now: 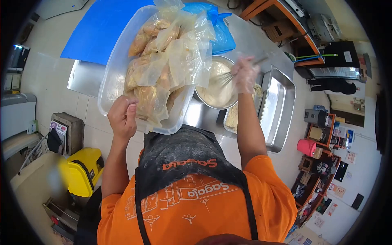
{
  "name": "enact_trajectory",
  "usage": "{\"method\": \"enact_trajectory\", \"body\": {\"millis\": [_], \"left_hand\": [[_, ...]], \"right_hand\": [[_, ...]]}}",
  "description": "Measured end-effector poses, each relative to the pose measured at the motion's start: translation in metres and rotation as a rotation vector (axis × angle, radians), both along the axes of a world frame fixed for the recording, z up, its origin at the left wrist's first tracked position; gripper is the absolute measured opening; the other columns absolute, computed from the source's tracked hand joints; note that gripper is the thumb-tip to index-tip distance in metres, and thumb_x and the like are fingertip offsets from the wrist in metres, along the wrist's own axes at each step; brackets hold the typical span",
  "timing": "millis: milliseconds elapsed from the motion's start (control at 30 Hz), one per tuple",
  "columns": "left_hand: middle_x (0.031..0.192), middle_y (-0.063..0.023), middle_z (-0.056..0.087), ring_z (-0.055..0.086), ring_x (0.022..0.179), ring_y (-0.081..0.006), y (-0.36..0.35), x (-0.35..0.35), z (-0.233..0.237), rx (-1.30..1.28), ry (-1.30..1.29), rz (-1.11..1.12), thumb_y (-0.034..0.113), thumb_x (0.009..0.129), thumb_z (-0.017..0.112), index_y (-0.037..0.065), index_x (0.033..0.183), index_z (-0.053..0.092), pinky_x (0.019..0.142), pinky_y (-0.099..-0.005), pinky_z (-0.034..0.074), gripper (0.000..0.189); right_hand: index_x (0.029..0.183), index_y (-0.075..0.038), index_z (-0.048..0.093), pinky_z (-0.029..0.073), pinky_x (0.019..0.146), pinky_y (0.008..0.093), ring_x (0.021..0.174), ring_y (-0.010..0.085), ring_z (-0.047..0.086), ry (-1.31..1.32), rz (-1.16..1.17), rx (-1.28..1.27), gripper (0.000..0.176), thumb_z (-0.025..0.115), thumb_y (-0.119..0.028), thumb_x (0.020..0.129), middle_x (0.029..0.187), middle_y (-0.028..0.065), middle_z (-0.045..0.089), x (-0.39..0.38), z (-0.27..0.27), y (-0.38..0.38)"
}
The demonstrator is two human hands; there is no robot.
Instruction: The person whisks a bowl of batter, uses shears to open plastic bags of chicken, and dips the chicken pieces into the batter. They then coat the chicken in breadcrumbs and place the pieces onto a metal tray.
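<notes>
My right hand (246, 73), in a clear plastic glove, is closed around a wire whisk (223, 78). The whisk's wires dip into pale, creamy batter in a round metal bowl (197, 94). At the near left corner of a big translucent plastic tub (105, 87), my bare left hand (123, 116) is closed on the rim. Clear plastic bags (153, 102) filled with golden-brown pieces, apparently chicken, are heaped in the tub. Some bag ends spill over its right side, close to the bowl.
Right of the bowl sits a long steel pan (281, 106). A smaller tray of crumbly, pale coating (232, 118) lies partly behind my right forearm. A blue plastic bag (222, 34) and a blue board (98, 30) are farther back. A yellow bin (83, 173) stands on the floor at left.
</notes>
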State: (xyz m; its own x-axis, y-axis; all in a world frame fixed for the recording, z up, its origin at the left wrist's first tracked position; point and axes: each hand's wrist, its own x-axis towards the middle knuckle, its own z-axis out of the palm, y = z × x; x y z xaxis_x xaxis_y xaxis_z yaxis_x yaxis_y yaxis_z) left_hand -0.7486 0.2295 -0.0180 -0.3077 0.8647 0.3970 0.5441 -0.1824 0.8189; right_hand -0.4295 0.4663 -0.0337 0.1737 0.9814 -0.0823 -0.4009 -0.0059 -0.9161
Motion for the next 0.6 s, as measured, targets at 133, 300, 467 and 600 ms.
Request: {"method": "enact_trajectory", "body": {"millis": [133,300,467,600], "left_hand": [[0.073,-0.0123,0.055,0.054,0.066,-0.0253,-0.002,0.003,0.0,-0.01,-0.024,0.01,0.016,0.097,0.055,-0.001,0.089,0.065,0.061,-0.0334,0.042,0.021],[0.073,-0.012,0.055,0.054,0.066,-0.0249,-0.004,0.002,-0.001,-0.009,-0.039,0.019,0.016,0.097,0.056,-0.001,0.089,0.065,0.06,-0.0329,0.041,0.021],[0.074,-0.0122,0.056,0.055,0.066,-0.0254,-0.002,0.002,-0.001,0.014,-0.01,0.03,0.018,0.097,0.055,-0.001,0.089,0.065,0.061,-0.0333,0.042,0.023],[0.074,-0.0123,0.057,0.055,0.067,-0.0261,-0.002,0.004,-0.003,0.024,-0.032,0.022,0.018,0.097,0.056,-0.001,0.089,0.065,0.062,-0.0336,0.043,0.022]], "right_hand": [[0.079,-0.014,0.044,0.032,0.041,0.0292,0.043,0.0118,0.039,-0.261,0.269,-0.17,0.03,0.07,0.0,0.084,0.057,-0.0017,0.044,0.011,-0.014,-0.001],[0.083,-0.014,0.052,0.034,0.042,0.0274,0.048,0.0103,0.046,-0.139,0.028,0.16,0.024,0.075,-0.008,0.084,0.061,-0.0023,0.048,0.02,-0.011,0.013],[0.081,-0.014,0.051,0.034,0.044,0.0274,0.048,0.0103,0.044,-0.187,0.112,0.144,0.024,0.073,-0.007,0.084,0.061,-0.0026,0.048,0.025,0.01,0.019],[0.081,-0.014,0.052,0.034,0.045,0.0265,0.049,0.0097,0.044,-0.613,0.239,-0.019,0.022,0.072,-0.008,0.084,0.062,-0.0032,0.049,0.045,-0.02,0.029]]}}
